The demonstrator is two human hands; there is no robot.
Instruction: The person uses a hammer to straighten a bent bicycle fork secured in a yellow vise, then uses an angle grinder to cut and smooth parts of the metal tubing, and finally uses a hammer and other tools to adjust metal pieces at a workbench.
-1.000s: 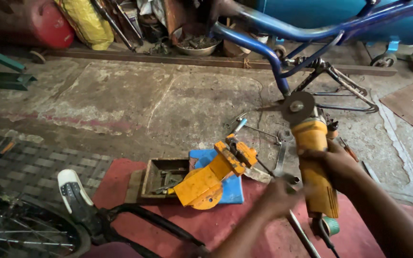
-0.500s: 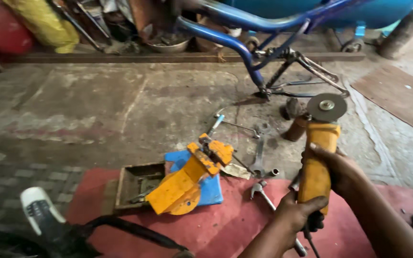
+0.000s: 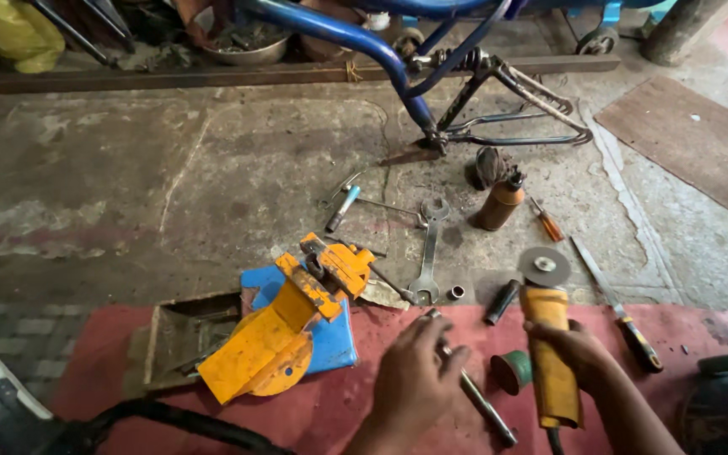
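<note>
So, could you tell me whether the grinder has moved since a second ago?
Yes. The grinder has come down from beside the blue frame toward the red mat.

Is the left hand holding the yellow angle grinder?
No. The yellow angle grinder is held by the right hand; the left hand rests on the red mat beside a metal rod.

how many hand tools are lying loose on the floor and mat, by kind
Open-ended spanner: 1
Screwdrivers, orange-handled and blue-handled: 2
Metal file with dark handle: 1
Long socket bar by the left hand: 1
Total: 5
Not counted: the yellow angle grinder, held in the right hand.
</note>
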